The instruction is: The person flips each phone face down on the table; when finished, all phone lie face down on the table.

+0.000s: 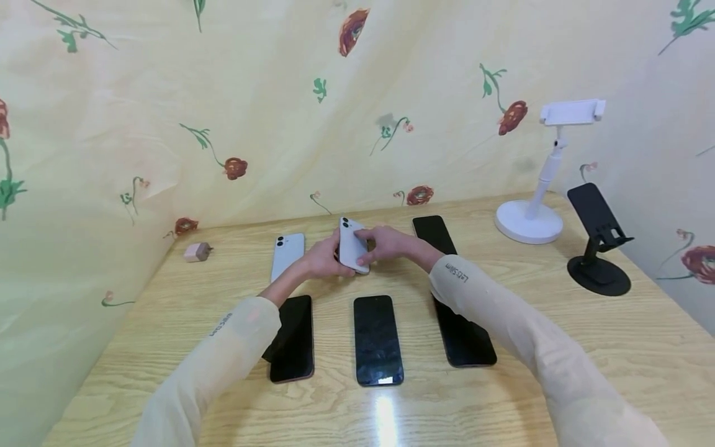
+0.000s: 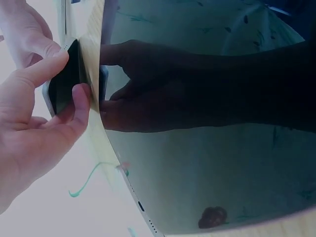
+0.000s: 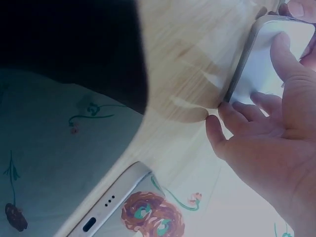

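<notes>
Near the back of the table, both hands are on a white phone (image 1: 352, 243), its back and two camera lenses facing up toward the head camera. My left hand (image 1: 324, 257) grips its lower left side. In the left wrist view, the phone's dark front (image 2: 66, 81) shows between that thumb and the fingers. My right hand (image 1: 387, 242) holds it from the right, thumb and a finger on the pale back (image 3: 266, 54), with other fingertips along the edge. Just left of the left hand, a pale blue phone (image 1: 286, 251) lies back up.
Dark-screened phones lie in front: one at left (image 1: 298, 354) partly under the sleeve, one in the middle (image 1: 378, 341), one at right (image 1: 466, 341). Another dark phone (image 1: 434, 231) lies behind the right forearm. A white stand (image 1: 527, 221), a black stand (image 1: 599, 273) and a plug (image 1: 197, 251) stand farther out.
</notes>
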Available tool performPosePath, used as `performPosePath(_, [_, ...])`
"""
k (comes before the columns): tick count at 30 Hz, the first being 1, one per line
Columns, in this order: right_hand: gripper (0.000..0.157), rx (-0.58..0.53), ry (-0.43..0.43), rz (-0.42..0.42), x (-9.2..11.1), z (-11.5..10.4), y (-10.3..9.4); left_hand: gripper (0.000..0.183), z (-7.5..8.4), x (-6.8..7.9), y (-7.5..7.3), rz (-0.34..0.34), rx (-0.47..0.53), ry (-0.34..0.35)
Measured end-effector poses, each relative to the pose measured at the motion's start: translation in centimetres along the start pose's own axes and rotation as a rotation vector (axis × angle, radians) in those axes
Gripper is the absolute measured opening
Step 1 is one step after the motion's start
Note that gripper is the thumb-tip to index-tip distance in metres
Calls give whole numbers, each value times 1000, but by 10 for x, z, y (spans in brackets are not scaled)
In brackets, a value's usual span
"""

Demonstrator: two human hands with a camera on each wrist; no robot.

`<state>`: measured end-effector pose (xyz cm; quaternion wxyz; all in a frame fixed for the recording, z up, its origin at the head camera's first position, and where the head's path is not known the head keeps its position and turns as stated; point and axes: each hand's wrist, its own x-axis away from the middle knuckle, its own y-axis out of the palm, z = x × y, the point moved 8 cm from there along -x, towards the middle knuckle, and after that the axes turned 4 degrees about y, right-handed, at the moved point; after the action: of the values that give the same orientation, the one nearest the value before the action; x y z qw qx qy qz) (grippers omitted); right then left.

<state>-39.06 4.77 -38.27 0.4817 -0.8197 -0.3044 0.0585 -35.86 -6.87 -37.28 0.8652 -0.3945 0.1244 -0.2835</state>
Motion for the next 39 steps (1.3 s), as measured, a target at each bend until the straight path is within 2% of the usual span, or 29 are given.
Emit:
performPosePath(3, [81,8,4,-3,0,1,0,91,-1,-1,1,-3,-21,-14])
performPosePath(10, [79,39,11,-7,1,2,0,107,-5,1,7,-41,-44,-88])
performPosePath(13, [78,52,13,-12,3,2,0,104,-7,1,9,-62,-68,-117])
performPosePath(19, [79,53,31,-25,6,4,-2,102,-8,-2,11,-84,-80,-136])
performPosePath(24, [79,51,47,-29,7,6,-2,101,-6,-5,12,-101,-128,-148])
performPosePath(39, [77,46,39,-26,10,6,1,100,-6,-6,16,-128,-184,-199])
